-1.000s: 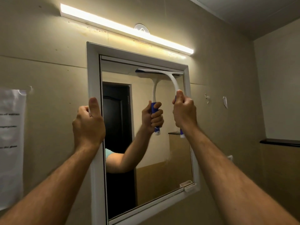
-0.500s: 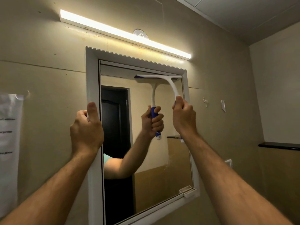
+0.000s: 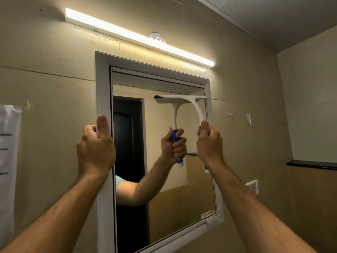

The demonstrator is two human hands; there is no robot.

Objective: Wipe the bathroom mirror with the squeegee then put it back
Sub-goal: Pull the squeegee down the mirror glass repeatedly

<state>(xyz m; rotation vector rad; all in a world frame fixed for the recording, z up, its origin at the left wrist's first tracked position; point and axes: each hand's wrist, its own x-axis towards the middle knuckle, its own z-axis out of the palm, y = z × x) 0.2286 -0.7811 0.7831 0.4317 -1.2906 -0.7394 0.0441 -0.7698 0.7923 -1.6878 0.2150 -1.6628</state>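
The right hand (image 3: 209, 141) is curled round the blue grip of the squeegee (image 3: 197, 108), thumb up along its white neck. The blade lies level against the glass of the mirror (image 3: 197, 194) near the top right corner, its right end just beside the right edge of the white frame (image 3: 102, 84); bare glass spreads below the blade down to the bottom edge and left of it to the left edge. The left hand (image 3: 95, 146) grips the left edge of the frame, thumb upright on its face, fingers wrapped behind.

One squeegee, one mirror, two hands. One lit strip lamp (image 3: 138, 36) runs above the top edge. One sheet of paper (image 3: 8, 161) hangs on the wall well left of the mirror; its dark lines of writing are too blurred to read. One wall socket (image 3: 252, 187) sits right of the frame, and one dark ledge (image 3: 311, 164) further right.
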